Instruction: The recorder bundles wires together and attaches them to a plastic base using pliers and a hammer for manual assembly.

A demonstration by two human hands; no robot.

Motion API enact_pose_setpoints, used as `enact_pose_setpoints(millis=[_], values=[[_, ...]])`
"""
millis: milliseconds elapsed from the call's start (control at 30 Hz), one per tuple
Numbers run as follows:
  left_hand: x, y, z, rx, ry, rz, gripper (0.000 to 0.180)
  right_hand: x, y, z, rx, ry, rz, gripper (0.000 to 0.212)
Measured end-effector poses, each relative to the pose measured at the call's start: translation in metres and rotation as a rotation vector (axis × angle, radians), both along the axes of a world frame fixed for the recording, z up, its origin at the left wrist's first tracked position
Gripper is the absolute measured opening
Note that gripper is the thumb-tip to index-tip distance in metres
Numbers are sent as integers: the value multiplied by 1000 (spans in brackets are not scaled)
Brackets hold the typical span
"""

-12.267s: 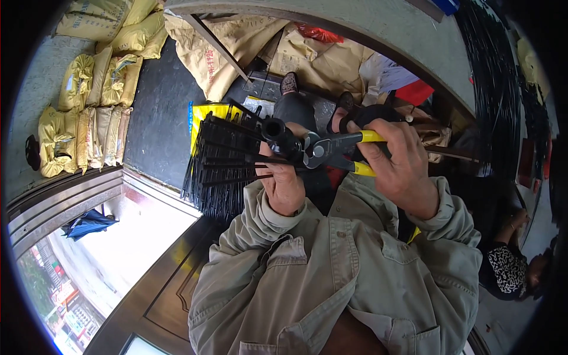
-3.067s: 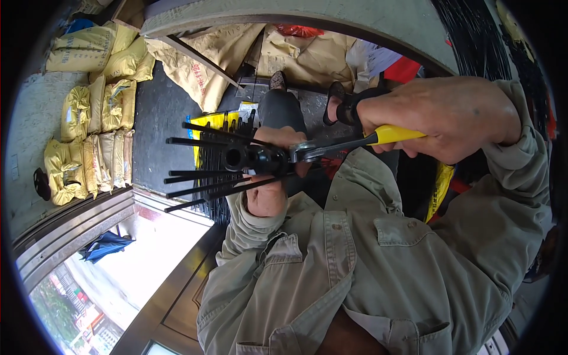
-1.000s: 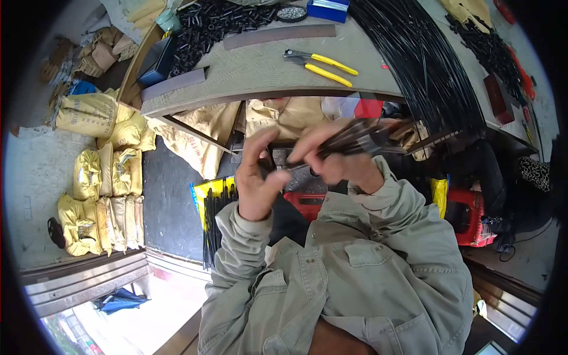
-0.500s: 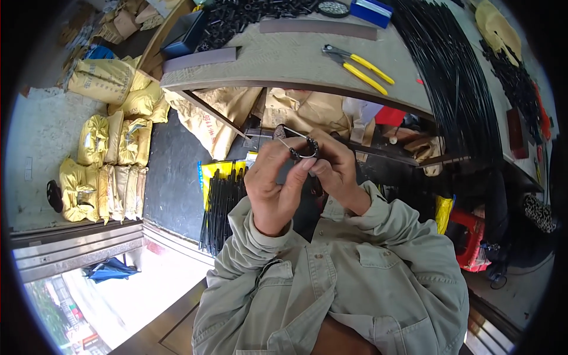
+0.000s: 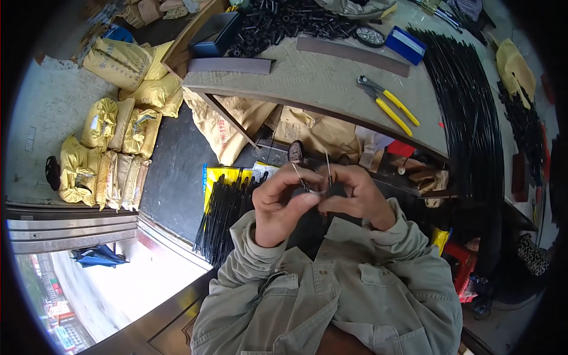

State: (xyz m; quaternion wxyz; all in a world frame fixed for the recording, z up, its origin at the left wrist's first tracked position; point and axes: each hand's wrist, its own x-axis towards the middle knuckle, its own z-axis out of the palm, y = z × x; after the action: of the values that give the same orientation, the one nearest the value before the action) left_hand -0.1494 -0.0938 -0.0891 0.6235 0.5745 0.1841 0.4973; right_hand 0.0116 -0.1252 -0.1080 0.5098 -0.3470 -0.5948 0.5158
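Note:
In front of my chest, my left hand and my right hand hold a small dark piece with thin metal prongs between them. Both hands are closed, thumbs and fingers pinching it from either side. One slim prong sticks up past the left fingers, another stands nearly upright by the right fingers. Most of the piece is covered by fingertips, so its kind cannot be made out. To the left of my left hand, a bundle of black rods lies on a yellow bag.
On the bench lie yellow-handled cutters, a heap of small black parts, a round dish of small bits and a blue box. Long black rods cover its right side. Yellow sacks stand at left.
My view has shifted, so the bench appears further right and lower. The prong by my right fingers now stands more upright, and the curved dark piece is more hidden by my fingers.

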Motion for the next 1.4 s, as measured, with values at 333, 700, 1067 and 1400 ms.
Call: enact_pose_setpoints(millis=[333,700,1067,1400], values=[[-16,61,-50,-67,-228,-397,20,18,76,26,178,-529,317,14],[-8,62,-57,-419,-272,-132,19,14,318,-12,956,-1336,-445,14],[35,51,-13,-356,-328,-26,25,39,103,80,465,-535,-191,18],[75,-10,6,-390,-354,-165,25,85,10,97,586,-728,-222,11]])
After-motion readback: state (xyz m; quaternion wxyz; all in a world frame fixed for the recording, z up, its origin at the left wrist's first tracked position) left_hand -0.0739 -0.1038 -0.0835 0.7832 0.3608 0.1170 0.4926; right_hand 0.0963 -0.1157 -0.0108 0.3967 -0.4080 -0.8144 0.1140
